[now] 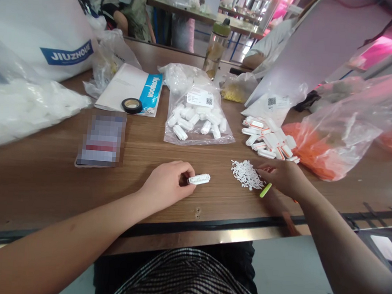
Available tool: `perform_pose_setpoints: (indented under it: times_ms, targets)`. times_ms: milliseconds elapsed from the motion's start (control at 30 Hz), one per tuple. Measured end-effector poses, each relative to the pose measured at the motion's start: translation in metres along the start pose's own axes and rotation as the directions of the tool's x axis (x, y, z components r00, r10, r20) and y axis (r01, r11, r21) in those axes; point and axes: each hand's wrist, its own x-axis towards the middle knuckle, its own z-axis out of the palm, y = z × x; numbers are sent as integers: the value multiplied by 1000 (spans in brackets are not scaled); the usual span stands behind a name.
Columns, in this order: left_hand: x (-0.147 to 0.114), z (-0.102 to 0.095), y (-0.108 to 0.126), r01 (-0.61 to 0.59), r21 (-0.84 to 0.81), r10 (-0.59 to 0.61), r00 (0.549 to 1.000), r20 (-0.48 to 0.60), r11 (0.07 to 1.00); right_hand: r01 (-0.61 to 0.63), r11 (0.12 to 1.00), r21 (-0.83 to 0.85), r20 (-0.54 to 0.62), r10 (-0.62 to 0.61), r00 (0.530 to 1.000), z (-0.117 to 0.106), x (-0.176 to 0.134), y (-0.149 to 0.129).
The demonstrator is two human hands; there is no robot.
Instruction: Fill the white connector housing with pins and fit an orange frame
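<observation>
So the surface (43,194) is brown wood-grain with a black strip (230,223) along its near edge and a shiny, coppery-looking band under that, catching a bright patch of glare, and the floor (288,272) down there is a plain pale grey-green. Across the way there's another long brown worktable (179,11), blue legs (236,46) below, with some pale shelving (240,17) behind it, kinda blurry tbh. Light's pretty bright back there, it bounces off the far floor, and there's a loud pink glow (380,50) over on the upper right.
</observation>
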Motion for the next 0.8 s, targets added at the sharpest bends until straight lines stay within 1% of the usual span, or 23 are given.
perform_pose_setpoints:
  times_ms: [100, 233, 267, 300, 400, 467, 667, 800]
  targets:
    - [0, 0, 1, -4, 3, 4, 1000, 3, 1000, 49, 998, -46, -15, -50, 999, -2, 1, -4]
    - [0, 0, 1, 7, 8, -7, 1000, 7, 1000, 157, 983, -96, -5, -159, 987, -7, 2, -5]
    - [0, 0, 1, 7, 8, -7, 1000, 7, 1000, 151, 985, -89, -3, -152, 988, -8, 2, -4]
    - [0, 0, 2, 5, 9, -5, 1000, 7, 1000, 120, 991, -64, 3, -120, 993, -8, 1, -3]
    - [0, 0, 1, 7, 6, -7, 1000, 6, 1000, -25, 999, 38, 31, 23, 999, -8, 0, 3]
    - [0, 0, 1, 10, 3, -10, 1000, 8, 1000, -66, 995, 73, 40, 63, 997, -6, 0, 6]
    - [0, 0, 0, -4, 7, 4, 1000, 9, 1000, -72, 992, 106, -22, 75, 997, 1, 1, 8]
    - [-1, 0, 0, -8, -2, 8, 1000, 9, 1000, -70, 992, 103, -4, 71, 997, 0, -1, 5]
